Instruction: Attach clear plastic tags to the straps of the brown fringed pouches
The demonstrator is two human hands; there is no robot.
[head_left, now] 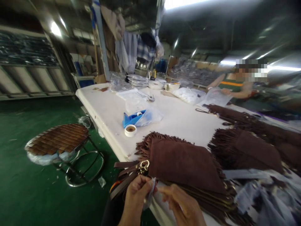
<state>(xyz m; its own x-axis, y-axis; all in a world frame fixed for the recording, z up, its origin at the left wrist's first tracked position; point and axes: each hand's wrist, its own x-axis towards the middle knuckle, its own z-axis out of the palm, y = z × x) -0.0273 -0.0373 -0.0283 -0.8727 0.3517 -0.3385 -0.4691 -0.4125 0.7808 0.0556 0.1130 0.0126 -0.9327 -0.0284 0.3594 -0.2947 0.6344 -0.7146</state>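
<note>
A stack of brown suede fringed bags [183,163] lies at the near edge of the white table [113,113], with brown straps and a gold clasp [144,165] hanging over the edge. My left hand [136,194] pinches a small clear plastic piece [150,191] just below the clasp. My right hand [182,205] is beside it, fingers curled toward the same plastic piece. More fringed brown bags [244,147] lie to the right.
A roll of tape [130,130], a blue packet under clear plastic [138,117] and plastic bags sit mid-table. A round woven stool [58,141] stands on the green floor at left. Another person [237,86] works at the far right side.
</note>
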